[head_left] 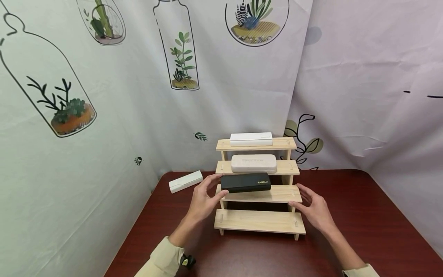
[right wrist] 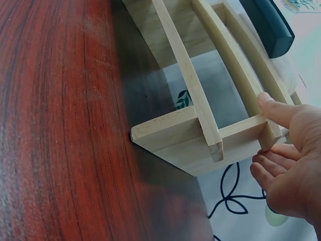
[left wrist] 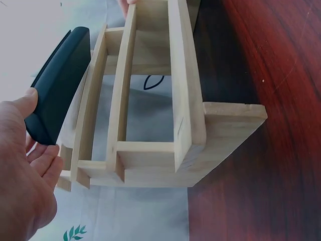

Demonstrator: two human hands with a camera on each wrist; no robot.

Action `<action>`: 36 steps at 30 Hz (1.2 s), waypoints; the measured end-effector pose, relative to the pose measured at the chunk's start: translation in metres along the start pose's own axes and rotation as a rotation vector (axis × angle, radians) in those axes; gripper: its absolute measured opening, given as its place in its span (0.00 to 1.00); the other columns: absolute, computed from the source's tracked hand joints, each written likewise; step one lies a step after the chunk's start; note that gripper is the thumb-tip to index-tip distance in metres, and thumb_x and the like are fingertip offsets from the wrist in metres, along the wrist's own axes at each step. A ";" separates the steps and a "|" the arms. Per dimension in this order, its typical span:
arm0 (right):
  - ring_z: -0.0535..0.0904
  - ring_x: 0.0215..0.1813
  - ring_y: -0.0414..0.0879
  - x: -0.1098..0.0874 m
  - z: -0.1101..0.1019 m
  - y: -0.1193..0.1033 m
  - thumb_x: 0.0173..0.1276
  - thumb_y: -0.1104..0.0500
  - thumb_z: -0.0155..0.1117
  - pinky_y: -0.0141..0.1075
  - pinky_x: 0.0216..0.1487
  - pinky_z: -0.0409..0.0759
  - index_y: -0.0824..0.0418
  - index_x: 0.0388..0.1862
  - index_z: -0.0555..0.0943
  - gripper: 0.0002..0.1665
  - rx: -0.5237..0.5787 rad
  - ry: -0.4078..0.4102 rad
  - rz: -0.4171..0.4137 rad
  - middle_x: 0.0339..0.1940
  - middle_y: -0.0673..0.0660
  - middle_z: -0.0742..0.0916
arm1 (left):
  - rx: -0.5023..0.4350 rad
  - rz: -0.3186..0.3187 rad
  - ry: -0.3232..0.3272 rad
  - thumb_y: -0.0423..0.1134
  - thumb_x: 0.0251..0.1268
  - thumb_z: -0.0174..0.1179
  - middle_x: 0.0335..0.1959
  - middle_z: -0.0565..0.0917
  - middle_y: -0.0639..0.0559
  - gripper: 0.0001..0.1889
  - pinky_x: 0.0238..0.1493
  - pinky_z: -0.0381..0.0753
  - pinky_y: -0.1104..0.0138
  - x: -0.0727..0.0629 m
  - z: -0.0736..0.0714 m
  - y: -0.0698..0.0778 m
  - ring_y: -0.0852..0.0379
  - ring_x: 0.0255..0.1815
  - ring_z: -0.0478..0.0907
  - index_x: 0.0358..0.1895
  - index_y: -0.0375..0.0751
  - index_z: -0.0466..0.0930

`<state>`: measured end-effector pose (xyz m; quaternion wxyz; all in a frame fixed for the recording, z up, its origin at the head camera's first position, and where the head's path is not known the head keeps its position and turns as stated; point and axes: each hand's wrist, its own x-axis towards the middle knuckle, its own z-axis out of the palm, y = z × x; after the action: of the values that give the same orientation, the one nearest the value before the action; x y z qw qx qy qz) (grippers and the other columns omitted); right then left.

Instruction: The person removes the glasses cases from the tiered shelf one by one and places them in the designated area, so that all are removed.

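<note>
In the head view my left hand [head_left: 204, 196] pinches the left end of a black glasses case [head_left: 245, 182] with gold lettering, thumb in front and fingers behind. The case is tilted slightly and overlaps the second-lowest step of a wooden stepped rack [head_left: 259, 221]. From the left wrist view the black case [left wrist: 62, 83] stands off from the shelf edges. My right hand [head_left: 313, 207] holds the right end of that same step; the right wrist view shows the thumb on top of the board [right wrist: 235, 55] and the fingers curled at its end.
A white case [head_left: 251, 139] lies on the rack's top step, and a rounded off-white case [head_left: 254, 163] on the step below. Another white case [head_left: 185, 181] lies on the dark red table [head_left: 339, 246], left of the rack. A printed curtain [head_left: 221, 107] hangs close behind.
</note>
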<state>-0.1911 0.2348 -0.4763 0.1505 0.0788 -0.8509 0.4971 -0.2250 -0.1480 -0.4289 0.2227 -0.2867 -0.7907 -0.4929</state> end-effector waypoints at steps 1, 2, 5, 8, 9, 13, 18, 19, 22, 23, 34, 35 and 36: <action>0.80 0.67 0.69 0.000 0.000 0.000 0.66 0.59 0.82 0.14 0.50 0.71 0.74 0.77 0.70 0.47 0.000 0.000 -0.001 0.69 0.75 0.80 | -0.001 -0.004 0.001 0.36 0.63 0.78 0.65 0.84 0.49 0.31 0.67 0.79 0.53 0.000 -0.001 0.000 0.51 0.65 0.83 0.69 0.39 0.80; 0.80 0.67 0.69 0.000 0.000 0.000 0.66 0.59 0.82 0.14 0.50 0.71 0.73 0.77 0.70 0.47 0.001 0.001 -0.001 0.69 0.75 0.80 | -0.002 -0.005 0.003 0.36 0.63 0.78 0.65 0.84 0.48 0.31 0.68 0.79 0.52 0.001 -0.003 0.001 0.51 0.66 0.83 0.69 0.38 0.80; 0.80 0.67 0.69 0.000 -0.001 0.000 0.66 0.60 0.82 0.14 0.50 0.73 0.73 0.77 0.70 0.47 0.000 0.004 -0.003 0.69 0.75 0.80 | 0.001 -0.008 0.012 0.36 0.63 0.78 0.66 0.84 0.45 0.31 0.69 0.78 0.52 0.002 -0.009 0.003 0.50 0.66 0.82 0.69 0.35 0.79; 0.81 0.67 0.69 0.000 -0.001 -0.001 0.65 0.60 0.82 0.20 0.52 0.77 0.74 0.77 0.70 0.46 0.006 0.006 -0.007 0.68 0.75 0.81 | -0.003 -0.009 0.023 0.35 0.64 0.78 0.66 0.84 0.45 0.31 0.69 0.77 0.51 0.003 -0.014 0.005 0.49 0.67 0.82 0.69 0.35 0.79; 0.81 0.66 0.68 0.000 -0.001 -0.001 0.65 0.60 0.82 0.22 0.52 0.79 0.74 0.76 0.71 0.46 0.007 0.006 -0.009 0.68 0.75 0.81 | -0.003 -0.012 0.028 0.35 0.64 0.77 0.66 0.84 0.45 0.31 0.70 0.77 0.51 0.004 -0.016 0.006 0.49 0.67 0.82 0.70 0.36 0.79; 0.81 0.66 0.67 -0.001 -0.002 -0.004 0.65 0.61 0.82 0.28 0.54 0.82 0.75 0.76 0.71 0.46 0.014 0.000 -0.005 0.67 0.75 0.81 | -0.002 -0.017 0.046 0.35 0.65 0.77 0.67 0.83 0.47 0.31 0.69 0.77 0.51 0.006 -0.023 0.006 0.49 0.68 0.81 0.70 0.38 0.79; 0.81 0.67 0.67 -0.001 -0.002 -0.004 0.65 0.60 0.82 0.27 0.54 0.82 0.74 0.77 0.70 0.47 0.009 -0.006 0.003 0.68 0.74 0.81 | -0.023 -0.002 0.068 0.32 0.64 0.77 0.66 0.83 0.43 0.30 0.67 0.79 0.52 0.008 -0.032 0.005 0.46 0.68 0.81 0.70 0.35 0.79; 0.81 0.67 0.67 -0.001 -0.002 -0.004 0.65 0.60 0.82 0.27 0.54 0.82 0.74 0.77 0.70 0.47 0.009 -0.007 0.004 0.68 0.74 0.81 | -0.027 0.003 0.074 0.32 0.64 0.77 0.66 0.83 0.42 0.30 0.67 0.79 0.54 0.008 -0.034 0.005 0.45 0.67 0.81 0.69 0.35 0.79; 0.81 0.67 0.67 -0.001 -0.002 -0.004 0.65 0.60 0.82 0.28 0.54 0.82 0.74 0.77 0.70 0.47 0.010 -0.009 0.004 0.69 0.75 0.81 | -0.043 0.000 0.089 0.31 0.64 0.76 0.66 0.83 0.40 0.30 0.65 0.80 0.61 0.008 -0.040 0.006 0.45 0.68 0.81 0.69 0.35 0.79; 0.81 0.67 0.67 -0.001 -0.002 -0.004 0.65 0.60 0.82 0.28 0.54 0.82 0.74 0.77 0.70 0.47 0.010 -0.010 0.004 0.69 0.75 0.80 | -0.051 0.000 0.094 0.30 0.64 0.76 0.66 0.83 0.40 0.30 0.65 0.80 0.64 0.008 -0.042 0.006 0.45 0.68 0.81 0.69 0.35 0.79; 0.82 0.66 0.67 -0.001 -0.001 -0.004 0.65 0.60 0.82 0.39 0.55 0.85 0.74 0.76 0.71 0.46 -0.006 -0.007 0.003 0.67 0.74 0.82 | -0.003 -0.022 0.168 0.28 0.61 0.77 0.67 0.83 0.42 0.31 0.67 0.77 0.66 0.007 -0.065 0.004 0.47 0.69 0.80 0.69 0.37 0.80; 0.82 0.66 0.67 -0.001 -0.001 -0.004 0.65 0.60 0.82 0.39 0.55 0.85 0.74 0.76 0.71 0.46 -0.007 -0.006 0.002 0.67 0.74 0.82 | 0.004 -0.022 0.178 0.28 0.61 0.77 0.67 0.83 0.41 0.32 0.67 0.78 0.65 0.007 -0.067 0.004 0.46 0.69 0.80 0.69 0.37 0.80; 0.82 0.66 0.67 -0.001 -0.001 -0.004 0.64 0.60 0.82 0.38 0.55 0.85 0.74 0.76 0.71 0.46 -0.008 -0.006 0.002 0.67 0.74 0.82 | 0.009 -0.024 0.187 0.27 0.60 0.77 0.67 0.83 0.41 0.32 0.67 0.78 0.65 0.007 -0.069 0.003 0.46 0.69 0.80 0.69 0.36 0.80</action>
<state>-0.1885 0.2335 -0.4727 0.1479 0.0788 -0.8535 0.4934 -0.2230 -0.2081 -0.3938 0.2911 -0.2290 -0.7720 -0.5166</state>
